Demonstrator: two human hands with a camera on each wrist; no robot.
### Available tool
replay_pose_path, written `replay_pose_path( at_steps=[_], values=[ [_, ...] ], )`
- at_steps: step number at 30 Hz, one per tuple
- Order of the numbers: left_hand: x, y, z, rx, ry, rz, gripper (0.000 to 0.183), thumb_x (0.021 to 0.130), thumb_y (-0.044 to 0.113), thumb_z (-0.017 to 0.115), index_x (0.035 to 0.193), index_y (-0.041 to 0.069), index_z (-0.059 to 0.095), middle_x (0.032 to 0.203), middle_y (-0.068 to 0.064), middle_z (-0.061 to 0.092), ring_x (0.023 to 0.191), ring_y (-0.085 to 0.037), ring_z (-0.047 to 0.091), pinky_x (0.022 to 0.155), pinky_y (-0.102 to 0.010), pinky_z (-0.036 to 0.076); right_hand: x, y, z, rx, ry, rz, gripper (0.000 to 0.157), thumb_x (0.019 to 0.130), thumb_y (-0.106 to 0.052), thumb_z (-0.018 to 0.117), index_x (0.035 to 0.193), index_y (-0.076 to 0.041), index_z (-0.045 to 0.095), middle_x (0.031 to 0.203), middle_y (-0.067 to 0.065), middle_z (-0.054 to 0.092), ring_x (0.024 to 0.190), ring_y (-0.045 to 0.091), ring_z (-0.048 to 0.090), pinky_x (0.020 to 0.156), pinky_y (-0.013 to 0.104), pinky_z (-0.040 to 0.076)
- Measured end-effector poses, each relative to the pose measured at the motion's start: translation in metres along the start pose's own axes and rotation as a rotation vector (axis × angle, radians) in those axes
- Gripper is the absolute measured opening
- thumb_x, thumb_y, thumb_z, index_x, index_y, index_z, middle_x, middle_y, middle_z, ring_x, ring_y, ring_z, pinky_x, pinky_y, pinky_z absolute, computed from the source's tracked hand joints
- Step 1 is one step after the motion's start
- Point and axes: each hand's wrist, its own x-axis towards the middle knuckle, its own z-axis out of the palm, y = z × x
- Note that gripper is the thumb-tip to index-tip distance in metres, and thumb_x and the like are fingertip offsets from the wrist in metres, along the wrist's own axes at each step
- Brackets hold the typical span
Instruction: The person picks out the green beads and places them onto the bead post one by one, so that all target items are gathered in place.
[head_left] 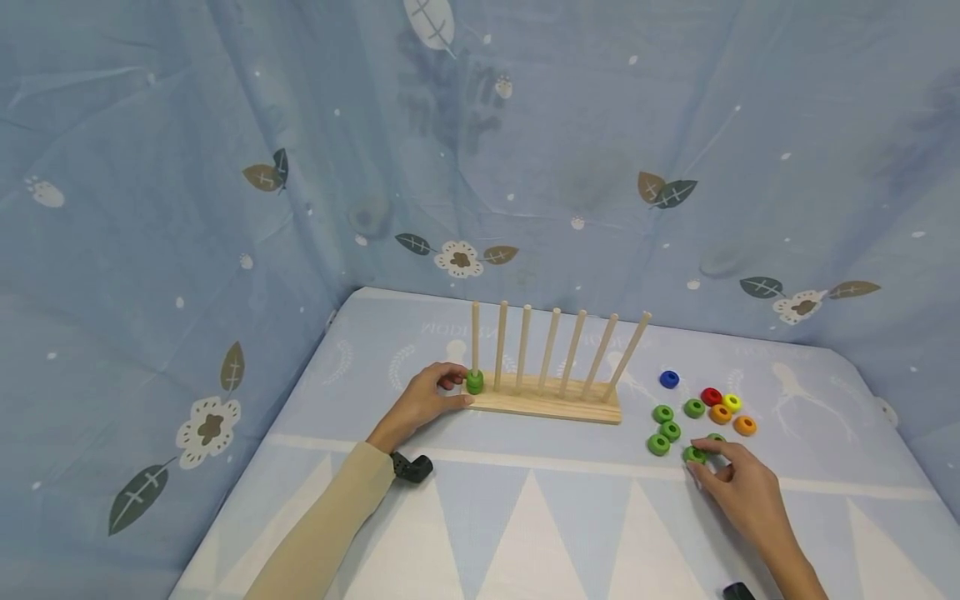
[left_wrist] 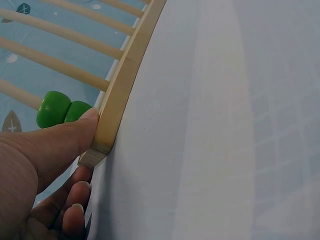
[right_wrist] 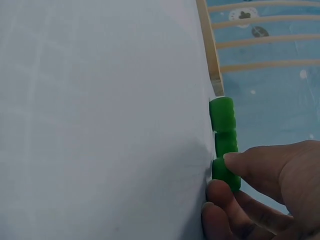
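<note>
A wooden peg rack [head_left: 543, 404] with a row of upright pegs stands on the table. Two green rings [head_left: 475, 382] are stacked on its leftmost peg. My left hand [head_left: 426, 400] holds the left end of the rack's base, the thumb [left_wrist: 75, 132] against its front edge and the other fingers curled at the end. Over on the right, my right hand [head_left: 738, 483] pinches a green ring [right_wrist: 226, 172] between thumb and fingers, low at the tabletop. More green rings [head_left: 671, 430] lie just beside that hand, one partly hidden behind it.
Beyond the green rings lie a blue ring [head_left: 669, 379], a red ring [head_left: 711, 397], a yellow ring [head_left: 732, 403] and two orange rings [head_left: 745, 425]. A patterned cloth [head_left: 529, 533] covers the table. Blue printed fabric [head_left: 570, 150] hangs behind and at the sides.
</note>
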Motion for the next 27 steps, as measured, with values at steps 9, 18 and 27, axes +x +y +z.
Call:
replay_pose_path(
  at_steps=[9,18,27],
  values=[
    [0.0004,-0.0018,-0.0006,0.001,0.000,-0.003,0.047,0.085,0.022,0.084,0.127,0.013,0.066,0.114,-0.002,0.063,0.103,-0.021,0.055,0.092,-0.041,0.045,0.0014,-0.0004,-0.0010,-0.008,-0.055,0.053,0.046,0.086,-0.015,0.078,0.128,0.000,0.064,0.107,0.019,0.060,0.063,0.019,0.051,0.048,0.026,0.041],
    [0.0001,0.0001,-0.0005,0.000,-0.001,0.010,0.046,0.085,0.021,0.084,0.126,0.012,0.066,0.113,-0.002,0.062,0.103,-0.021,0.055,0.093,-0.041,0.045,0.0027,0.0027,-0.0029,-0.002,-0.027,0.051,0.046,0.085,-0.020,0.080,0.124,0.001,0.066,0.109,0.022,0.065,0.061,0.018,0.052,0.047,0.027,0.039],
    [-0.0004,0.0010,-0.0003,-0.010,-0.002,-0.003,0.046,0.085,0.021,0.084,0.126,0.012,0.066,0.114,-0.003,0.063,0.104,-0.021,0.055,0.093,-0.041,0.045,0.0012,-0.0022,-0.0055,0.026,0.018,0.040,0.041,0.087,-0.017,0.079,0.122,-0.001,0.066,0.107,0.020,0.067,0.058,0.017,0.052,0.046,0.027,0.041]
  ],
)
